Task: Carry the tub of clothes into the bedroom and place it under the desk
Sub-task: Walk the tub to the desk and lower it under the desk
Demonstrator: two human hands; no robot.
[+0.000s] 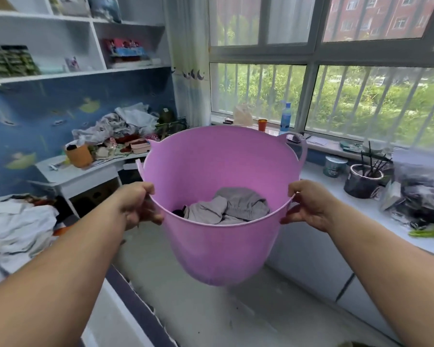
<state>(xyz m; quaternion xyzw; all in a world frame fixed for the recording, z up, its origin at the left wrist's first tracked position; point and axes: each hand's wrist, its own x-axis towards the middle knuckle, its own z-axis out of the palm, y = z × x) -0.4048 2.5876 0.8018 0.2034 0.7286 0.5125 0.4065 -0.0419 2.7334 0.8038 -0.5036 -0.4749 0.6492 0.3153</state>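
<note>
Currently the pink tub (pixel 218 249) hangs in mid-air between both hands, clear of the floor, tilted so its mouth faces the camera. Left hand (pixel 138 205) is closed on the near-left rim, thumb on top of the edge, fingers curled under the outside wall. Right hand (pixel 308 205) is closed on the near-right rim the same way. Grey clothes (pixel 232 206) lie crumpled in the bottom, with something dark beside them. White desk (pixel 85 171), heaped with clutter, stands beyond the left hand. Windowsill (pixel 336 146) runs behind and to the right.
</note>
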